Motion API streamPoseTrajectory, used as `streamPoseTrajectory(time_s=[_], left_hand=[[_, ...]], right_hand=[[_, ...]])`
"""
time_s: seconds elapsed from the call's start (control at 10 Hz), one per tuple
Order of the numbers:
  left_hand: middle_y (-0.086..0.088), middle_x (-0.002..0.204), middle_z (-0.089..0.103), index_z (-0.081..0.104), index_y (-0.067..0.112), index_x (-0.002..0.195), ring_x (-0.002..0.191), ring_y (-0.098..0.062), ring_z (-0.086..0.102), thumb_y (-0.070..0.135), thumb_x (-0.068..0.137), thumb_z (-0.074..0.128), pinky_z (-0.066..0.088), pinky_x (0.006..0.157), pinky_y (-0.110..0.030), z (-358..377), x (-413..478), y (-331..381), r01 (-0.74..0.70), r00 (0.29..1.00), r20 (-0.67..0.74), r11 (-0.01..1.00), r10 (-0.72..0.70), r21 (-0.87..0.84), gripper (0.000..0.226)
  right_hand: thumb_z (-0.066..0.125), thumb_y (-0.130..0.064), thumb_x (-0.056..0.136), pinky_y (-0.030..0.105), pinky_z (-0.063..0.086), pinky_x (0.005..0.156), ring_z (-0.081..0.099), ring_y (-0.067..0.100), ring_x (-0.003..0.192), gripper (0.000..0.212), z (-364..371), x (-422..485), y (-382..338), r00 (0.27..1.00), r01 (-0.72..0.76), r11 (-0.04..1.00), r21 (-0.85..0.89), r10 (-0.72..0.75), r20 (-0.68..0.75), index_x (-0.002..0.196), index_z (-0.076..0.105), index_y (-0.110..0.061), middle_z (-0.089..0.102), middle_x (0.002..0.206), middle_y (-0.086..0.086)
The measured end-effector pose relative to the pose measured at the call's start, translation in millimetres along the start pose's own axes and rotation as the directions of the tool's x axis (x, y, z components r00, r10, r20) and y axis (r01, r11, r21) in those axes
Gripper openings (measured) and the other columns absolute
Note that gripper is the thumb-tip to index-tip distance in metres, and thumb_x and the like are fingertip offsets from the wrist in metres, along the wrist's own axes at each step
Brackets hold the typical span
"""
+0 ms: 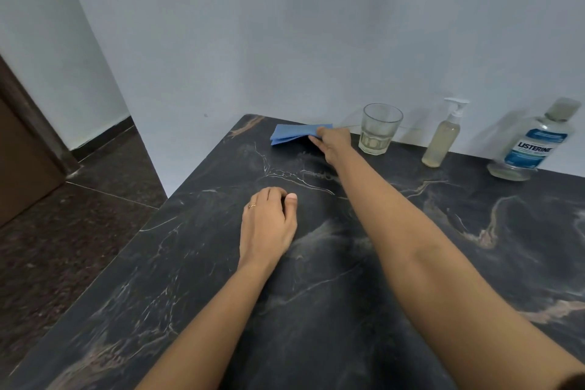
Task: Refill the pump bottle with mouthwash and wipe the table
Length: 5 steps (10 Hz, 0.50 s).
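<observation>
My right hand (pixel 332 144) is stretched out toward 12 o'clock, at the far edge of the table (pixel 348 310). Thumb on top and fingers beneath, it pinches the near corner of the blue cloth (pixel 296 133). The cloth is soft, matte and folded into a loose wedge, and it lies flat on the stone at 9 o'clock from that hand, close to the wall (pixel 316 25).

My left hand (pixel 269 225) rests on the tabletop at 7 o'clock from the right one and well apart from it. Its fingers are curled under and it grips nothing. It wears one thin gold ring (pixel 252 206).

At 3 o'clock from the right hand, just beside it, stands one faceted glass tumbler (pixel 380 129) with a little pale liquid in the bottom. Further along at 3 o'clock is the pump bottle (pixel 442 141), a slim clear cylinder with a white pump head on top, holding pale yellowish liquid. Beyond it stands the mouthwash bottle (pixel 535 142), clear plastic with a blue label and its cap on. It looks blurred, and only a shallow layer shows at its base. That makes two bottles, one glass and one cloth, all in a row along the wall.

The table is smooth dark marble with thin white and tan veins. The wall is plain and pale. At 9 o'clock the floor (pixel 63 247) is dark speckled stone.
</observation>
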<state>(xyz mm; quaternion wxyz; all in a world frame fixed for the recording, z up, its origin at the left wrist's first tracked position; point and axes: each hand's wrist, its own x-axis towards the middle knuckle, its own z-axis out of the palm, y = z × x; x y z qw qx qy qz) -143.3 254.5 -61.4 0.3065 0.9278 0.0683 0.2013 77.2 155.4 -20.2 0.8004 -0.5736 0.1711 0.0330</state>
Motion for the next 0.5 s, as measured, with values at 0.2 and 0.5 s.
streamPoseTrajectory(time_s=[0.2, 0.5], left_hand=[[0.005, 0.106, 0.061, 0.060, 0.019, 0.099, 0.104, -0.016, 0.052, 0.039, 0.100, 0.035, 0.036, 0.095, -0.032, -0.6, 0.4, 1.9, 0.013, 1.000, 0.015, 1.000, -0.013, 0.014, 0.032], [0.003, 0.104, 0.062, 0.060, 0.017, 0.098, 0.102, -0.017, 0.052, 0.037, 0.100, 0.036, 0.036, 0.094, -0.033, -4.9, -0.6, 4.8, 0.040, 0.999, -0.008, 0.999, -0.040, -0.002, 0.030]], right_hand=[[0.071, 0.000, 0.074, 0.039, 0.053, 0.093, 0.053, 0.028, 0.113, 0.066, 1.5, -1.8, 5.1, 0.994, 0.056, 0.922, -0.382, -0.090, -0.070, 0.127, 0.032, 0.004, 0.044, 0.126, 0.015], [0.068, -0.034, 0.078, 0.047, 0.057, 0.081, 0.066, 0.035, 0.096, 0.054, -10.2, -12.0, 15.2, 0.965, 0.181, 0.666, -0.723, -0.263, -0.001, 0.117, 0.046, -0.003, 0.055, 0.121, 0.015]])
